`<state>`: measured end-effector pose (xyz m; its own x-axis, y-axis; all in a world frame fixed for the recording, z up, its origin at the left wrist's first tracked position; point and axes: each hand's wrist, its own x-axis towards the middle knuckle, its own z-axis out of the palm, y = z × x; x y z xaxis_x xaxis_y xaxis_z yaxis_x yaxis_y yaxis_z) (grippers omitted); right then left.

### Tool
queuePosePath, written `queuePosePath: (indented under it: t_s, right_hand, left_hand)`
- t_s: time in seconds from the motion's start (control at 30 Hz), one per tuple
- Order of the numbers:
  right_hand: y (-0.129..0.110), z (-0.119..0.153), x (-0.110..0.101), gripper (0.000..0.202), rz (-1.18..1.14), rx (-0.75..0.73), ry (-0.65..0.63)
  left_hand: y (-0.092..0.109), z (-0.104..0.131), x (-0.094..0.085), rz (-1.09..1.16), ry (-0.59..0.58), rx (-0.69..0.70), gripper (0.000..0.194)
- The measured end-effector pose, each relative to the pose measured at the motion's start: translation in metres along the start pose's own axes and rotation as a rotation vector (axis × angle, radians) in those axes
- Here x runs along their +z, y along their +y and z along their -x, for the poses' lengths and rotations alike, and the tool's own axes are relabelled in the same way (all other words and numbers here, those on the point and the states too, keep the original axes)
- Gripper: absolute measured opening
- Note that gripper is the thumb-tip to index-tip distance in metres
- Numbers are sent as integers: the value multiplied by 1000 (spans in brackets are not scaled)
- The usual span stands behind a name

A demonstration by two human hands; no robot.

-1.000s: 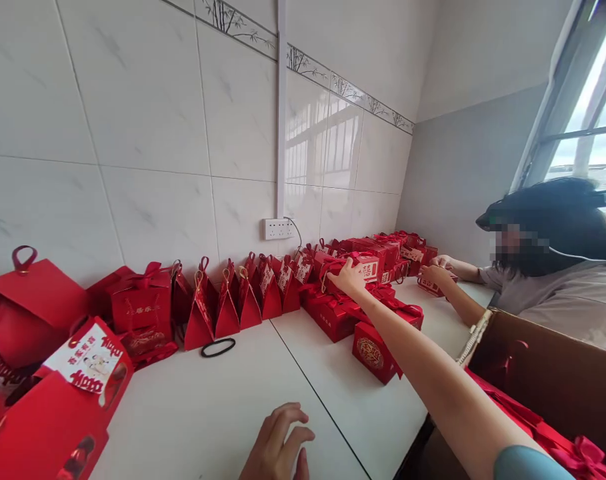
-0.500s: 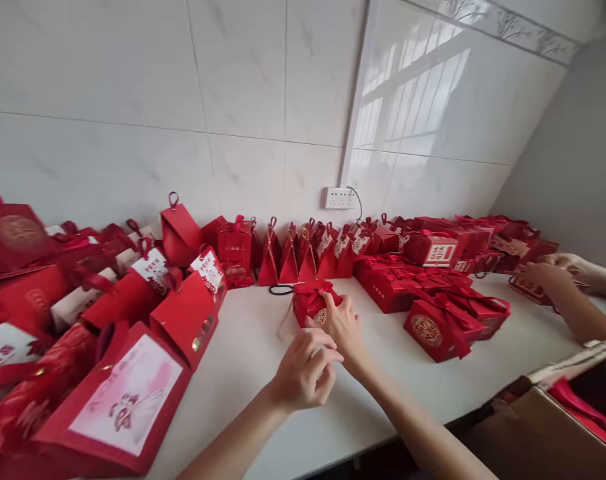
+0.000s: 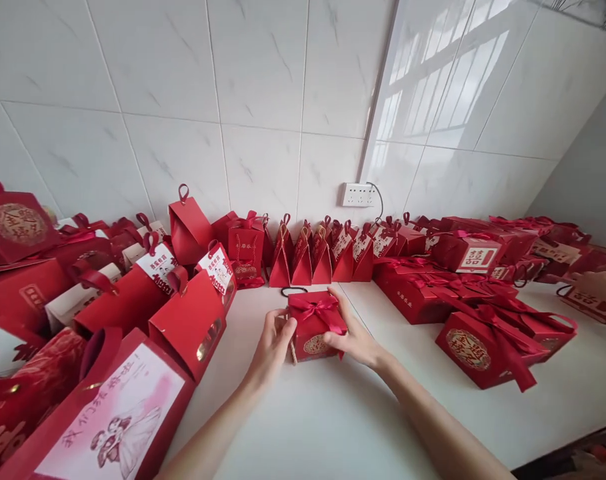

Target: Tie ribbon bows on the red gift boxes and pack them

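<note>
A small red gift box (image 3: 307, 327) with a ribbon bow on top and a round gold emblem on its front stands on the white table. My left hand (image 3: 273, 343) grips its left side, thumb at the front corner, where a pale cord hangs down. On the opposite side my right hand (image 3: 353, 333) is closed round the box, thumb across the front. Just behind lies a black cord loop (image 3: 293, 291). Beyond it, several triangular red boxes (image 3: 303, 257) with loop handles line up along the wall.
Many red gift bags and boxes crowd the left, among them a large one with a pink picture (image 3: 115, 417). To the right are ribboned boxes (image 3: 475, 343) and a stack behind them. A person's hand (image 3: 605, 287) is at the right edge. A socket (image 3: 359, 195) sits on the tiled wall.
My left hand has moved from in front of the box onto its left side. My right hand has shifted from the bow to the right side. The view has turned left.
</note>
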<state>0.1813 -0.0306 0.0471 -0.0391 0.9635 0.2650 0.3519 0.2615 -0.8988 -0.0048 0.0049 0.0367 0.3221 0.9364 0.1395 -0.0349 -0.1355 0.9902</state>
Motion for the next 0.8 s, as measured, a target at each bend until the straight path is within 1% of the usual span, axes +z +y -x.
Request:
queuePosePath:
  t_s: [0.03,0.07,0.13,0.17,0.23,0.3,0.33,0.37,0.43,0.53,0.6,0.7,0.8]
  right_hand:
    - [4,3,3,95,29,-37,-28]
    - [6,4,7,100,77,-76,-25]
    - [10,2,16,103,187,-194,58]
    - [11,0,22,104,235,-271,103]
    - [15,-7,36,105,285,-396,160]
    - [17,-11,47,103,289,-436,183]
    - [18,-12,50,101,281,-433,187]
    - [19,-12,51,100,273,-426,184]
    - [20,-10,46,99,267,-411,171]
    - [22,-10,28,100,281,-367,155]
    - [24,-11,17,101,297,-341,163]
    - [27,-14,10,101,305,-345,154]
    - [30,-17,12,104,314,-335,175]
  left_hand:
    - [2,2,0,13,-16,-6,55]
    - [4,3,-1,9,-16,-3,53]
    - [9,4,-5,-42,25,32,45]
    - [12,3,-7,-78,65,63,40]
    - [14,2,-12,-142,189,133,29]
    - [14,0,-15,-183,313,179,22]
    - [13,0,-16,-199,352,192,21]
    - [12,-1,-17,-216,368,203,20]
    - [9,0,-16,-243,333,222,20]
    - [7,2,-12,-247,203,218,27]
    - [7,5,-10,-265,143,215,30]
    - [8,9,-11,-359,132,234,25]
    - [11,11,-12,-433,132,270,15]
